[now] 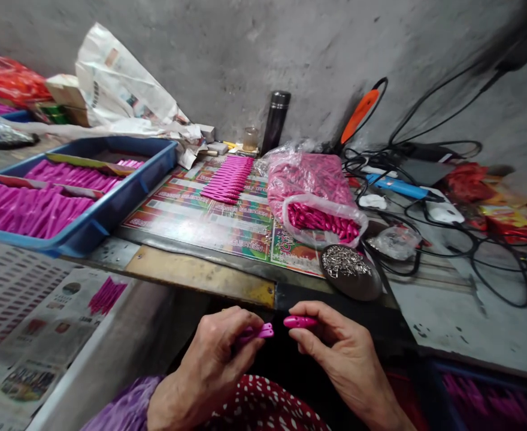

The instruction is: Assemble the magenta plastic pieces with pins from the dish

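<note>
My left hand (214, 353) is closed on a light pink plastic strip (267, 330), whose end with small holes sticks out past the fingertips. Between the thumb and fingers of my right hand (339, 347) is a darker, glossy pink plastic piece (299, 322) with a rounded tip and a small hole. The two pieces point at each other with a small gap between them. Beyond my right hand, a dark round dish (362, 288) holds many tiny metal pins (344, 261). A clear bag (308, 173) spills more glossy pink pieces (321, 222).
A row of pink pieces (229, 179) lies on the printed mat (196, 230). At left stands a blue tray (102, 215) of pink strips (30, 209). A black flask (276, 123) stands by the wall. Black cables (526, 281) tangle at right, near a blue tool (396, 185).
</note>
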Demonstrator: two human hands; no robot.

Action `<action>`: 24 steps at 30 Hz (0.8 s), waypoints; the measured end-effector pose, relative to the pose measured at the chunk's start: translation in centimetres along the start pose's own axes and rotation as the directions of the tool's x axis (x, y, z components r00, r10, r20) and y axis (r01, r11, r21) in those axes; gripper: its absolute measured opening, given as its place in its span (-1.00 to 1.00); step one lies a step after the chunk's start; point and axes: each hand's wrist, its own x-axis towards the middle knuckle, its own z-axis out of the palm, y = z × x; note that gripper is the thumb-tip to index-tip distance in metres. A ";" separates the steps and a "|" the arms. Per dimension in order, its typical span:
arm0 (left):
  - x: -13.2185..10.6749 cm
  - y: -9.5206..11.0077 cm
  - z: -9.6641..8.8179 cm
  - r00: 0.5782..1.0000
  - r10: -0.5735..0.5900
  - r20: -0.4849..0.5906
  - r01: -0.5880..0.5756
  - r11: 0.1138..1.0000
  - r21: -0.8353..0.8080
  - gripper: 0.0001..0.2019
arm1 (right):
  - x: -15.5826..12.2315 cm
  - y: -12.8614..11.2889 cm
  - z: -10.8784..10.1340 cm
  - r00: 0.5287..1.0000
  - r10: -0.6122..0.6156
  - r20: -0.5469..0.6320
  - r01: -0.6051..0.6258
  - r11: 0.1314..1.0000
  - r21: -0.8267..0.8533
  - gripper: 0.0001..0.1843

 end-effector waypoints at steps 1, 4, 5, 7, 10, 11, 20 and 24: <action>-0.1 0.0 0.1 1.000 0.004 -0.017 -0.004 1.000 -0.007 -0.93 | -0.1 0.1 0.1 1.000 -0.015 -0.007 0.015 1.000 0.000 -0.84; -0.3 0.0 0.2 1.000 0.014 -0.027 -0.014 1.000 0.000 -0.93 | -0.4 0.5 0.3 0.997 -0.069 -0.018 0.068 0.998 -0.017 -0.86; -0.4 0.0 0.1 1.000 0.018 -0.018 -0.018 1.000 0.010 -0.94 | -0.5 0.7 0.4 0.996 -0.084 -0.018 0.083 0.996 -0.026 -0.86; -0.4 0.1 0.1 1.000 0.026 0.001 -0.026 0.999 0.026 -0.94 | -0.7 1.0 0.6 0.994 -0.107 -0.018 0.106 0.993 -0.042 -0.86; -0.6 0.2 0.1 1.000 0.023 -0.002 -0.023 1.000 0.020 -0.94 | -0.9 1.2 0.9 0.993 -0.118 -0.021 0.117 0.992 -0.044 -0.86; -0.6 0.2 0.2 1.000 0.019 -0.001 -0.019 1.000 0.015 -0.94 | -0.9 1.1 1.0 0.993 -0.115 -0.021 0.114 0.993 -0.036 -0.86; -1.4 -0.1 0.8 0.998 -0.023 0.058 0.021 0.999 0.039 -0.92 | -1.6 1.5 1.9 0.999 -0.031 0.027 0.029 0.998 0.063 -0.86; -1.9 -0.4 1.0 0.997 -0.016 0.077 0.011 0.998 0.065 -0.91 | -1.5 2.1 1.8 0.997 -0.020 0.075 0.017 0.999 0.038 -0.88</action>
